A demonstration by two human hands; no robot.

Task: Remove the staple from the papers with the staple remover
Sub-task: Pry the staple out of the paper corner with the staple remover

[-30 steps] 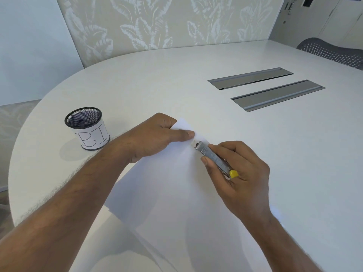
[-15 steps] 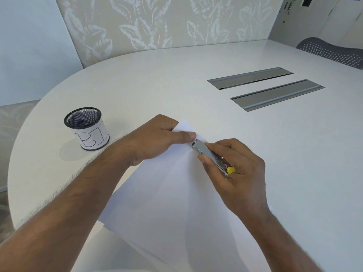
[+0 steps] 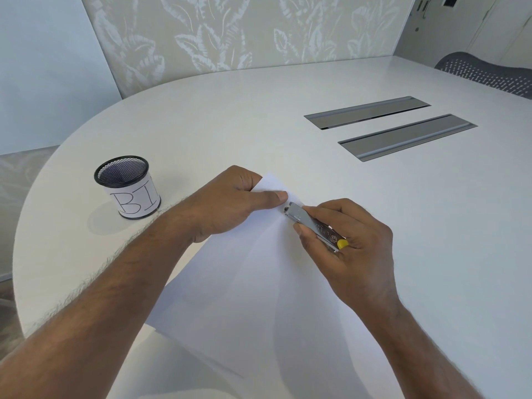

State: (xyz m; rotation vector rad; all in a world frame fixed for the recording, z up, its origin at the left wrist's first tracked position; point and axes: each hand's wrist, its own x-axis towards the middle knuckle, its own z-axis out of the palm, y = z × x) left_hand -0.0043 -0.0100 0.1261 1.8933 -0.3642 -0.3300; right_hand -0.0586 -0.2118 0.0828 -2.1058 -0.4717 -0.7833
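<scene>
White papers point(image 3: 259, 283) lie on the white table, one corner pointing away from me. My left hand point(image 3: 230, 203) pinches that far corner, thumb flat on top. In my right hand point(image 3: 345, 240) is a slim metal staple remover point(image 3: 312, 224) with a yellow end, held like a pen. Its tip rests on the paper just right of my left thumb. The staple itself is too small to make out.
A black mesh cup point(image 3: 128, 187) with a white label marked "BI" stands to the left. Two grey cable hatches point(image 3: 403, 131) are set into the table at the back right. A grey mesh chair back point(image 3: 486, 73) shows at the far right.
The papers' far corner has lifted and shifted slightly under my left hand. The staple remover's tip has slid closer to my left thumb.
</scene>
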